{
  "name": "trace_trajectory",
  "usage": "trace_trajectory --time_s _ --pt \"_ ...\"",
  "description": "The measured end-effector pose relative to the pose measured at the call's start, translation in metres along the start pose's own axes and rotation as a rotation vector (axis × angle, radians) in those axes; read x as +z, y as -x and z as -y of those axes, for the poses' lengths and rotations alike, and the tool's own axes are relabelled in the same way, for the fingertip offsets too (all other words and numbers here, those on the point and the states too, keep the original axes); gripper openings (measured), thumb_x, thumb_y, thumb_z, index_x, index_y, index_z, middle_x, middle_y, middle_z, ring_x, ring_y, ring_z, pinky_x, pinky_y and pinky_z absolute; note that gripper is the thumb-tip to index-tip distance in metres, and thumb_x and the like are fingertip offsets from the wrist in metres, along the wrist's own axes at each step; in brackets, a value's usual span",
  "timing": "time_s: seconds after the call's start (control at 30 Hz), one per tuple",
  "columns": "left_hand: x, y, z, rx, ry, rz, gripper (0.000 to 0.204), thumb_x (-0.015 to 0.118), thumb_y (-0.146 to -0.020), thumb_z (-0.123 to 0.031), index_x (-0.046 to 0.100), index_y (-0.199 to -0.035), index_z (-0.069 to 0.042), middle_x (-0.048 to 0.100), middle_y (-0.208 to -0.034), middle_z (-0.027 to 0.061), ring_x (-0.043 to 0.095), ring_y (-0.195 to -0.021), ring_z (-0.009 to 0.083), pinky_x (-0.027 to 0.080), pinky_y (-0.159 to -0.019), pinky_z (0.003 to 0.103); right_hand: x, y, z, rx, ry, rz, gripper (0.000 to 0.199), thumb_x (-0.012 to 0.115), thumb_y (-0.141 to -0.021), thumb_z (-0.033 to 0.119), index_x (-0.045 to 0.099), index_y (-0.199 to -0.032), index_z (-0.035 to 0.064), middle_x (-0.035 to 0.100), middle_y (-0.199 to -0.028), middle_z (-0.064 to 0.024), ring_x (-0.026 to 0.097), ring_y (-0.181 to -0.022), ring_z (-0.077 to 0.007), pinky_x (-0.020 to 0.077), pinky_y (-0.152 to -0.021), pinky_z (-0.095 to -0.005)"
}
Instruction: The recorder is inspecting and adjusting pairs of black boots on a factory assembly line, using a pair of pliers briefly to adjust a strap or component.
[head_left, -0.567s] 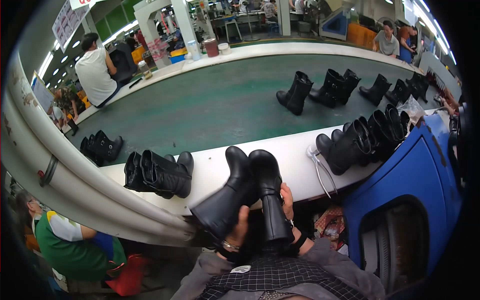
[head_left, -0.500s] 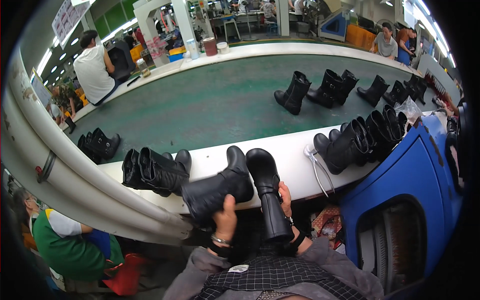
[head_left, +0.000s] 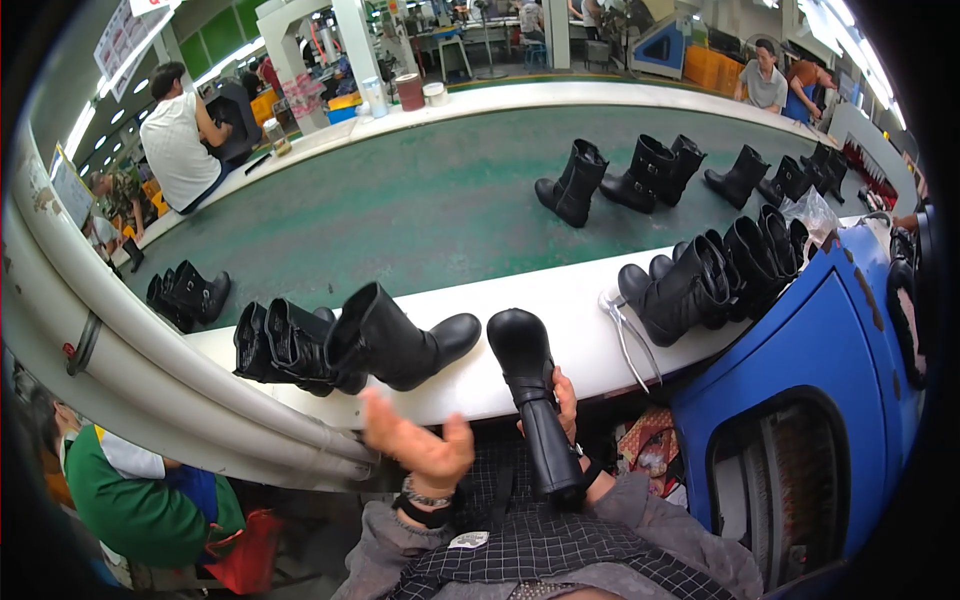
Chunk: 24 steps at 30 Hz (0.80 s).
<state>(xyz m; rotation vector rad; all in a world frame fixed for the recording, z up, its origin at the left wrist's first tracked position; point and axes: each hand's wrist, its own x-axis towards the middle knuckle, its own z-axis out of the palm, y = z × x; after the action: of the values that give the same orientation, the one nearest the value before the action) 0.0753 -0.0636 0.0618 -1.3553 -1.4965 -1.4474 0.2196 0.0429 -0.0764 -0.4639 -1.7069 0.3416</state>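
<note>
My right hand (head_left: 566,405) grips a black ankle-strap boot (head_left: 535,400) by its shaft, toe pointing away from me and the shaft's top end close to my apron. My left hand (head_left: 420,445) is open, with fingers spread and nothing in it. Just beyond those fingers a second black boot (head_left: 400,340) stands upright on the white ledge (head_left: 480,390), its toe to the right. Several black buckled boots (head_left: 290,345) stand left of it, partly hidden behind it.
Pincers (head_left: 626,340) lie on the ledge beside another group of black boots (head_left: 690,290). More boots (head_left: 575,182) stand on the green conveyor belt (head_left: 400,200). A blue machine (head_left: 800,370) is close on my right, thick white pipes (head_left: 200,390) on my left. Co-workers (head_left: 180,140) sit around the line.
The second boot has gone from my left hand to standing on the ledge, farther left. My left hand has let go and opened. My right hand still holds its boot.
</note>
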Motion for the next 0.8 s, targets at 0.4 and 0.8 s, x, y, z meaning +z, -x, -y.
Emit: trace_trajectory --time_s 0.4,0.8 --pt "0.083 -0.020 -0.023 -0.640 0.873 0.380 0.056 0.069 -0.089 -0.007 0.041 -0.137 -0.008 0.054 -0.111 0.0014 0.055 -0.095 0.0097 0.047 -0.087 0.025 -0.079 -0.033 0.021 0.027 0.397 0.421 0.068 0.070 -0.076 0.007 0.044 -0.138 0.0046 0.041 -0.143 -0.0203 0.037 -0.135 -0.0409 0.0278 -0.113 -0.0560" --pt "0.080 -0.037 -0.049 -0.201 0.682 0.583 0.042 0.079 -0.075 -0.006 0.058 -0.111 -0.004 0.058 -0.106 0.0108 0.058 -0.096 0.0226 0.047 -0.084 0.032 -0.150 -0.087 -0.005 0.385 0.570 0.653 0.066 0.076 -0.069 0.009 0.050 -0.128 -0.0014 0.041 -0.136 -0.0233 0.044 -0.118 -0.0429 0.0377 -0.102 -0.0477"
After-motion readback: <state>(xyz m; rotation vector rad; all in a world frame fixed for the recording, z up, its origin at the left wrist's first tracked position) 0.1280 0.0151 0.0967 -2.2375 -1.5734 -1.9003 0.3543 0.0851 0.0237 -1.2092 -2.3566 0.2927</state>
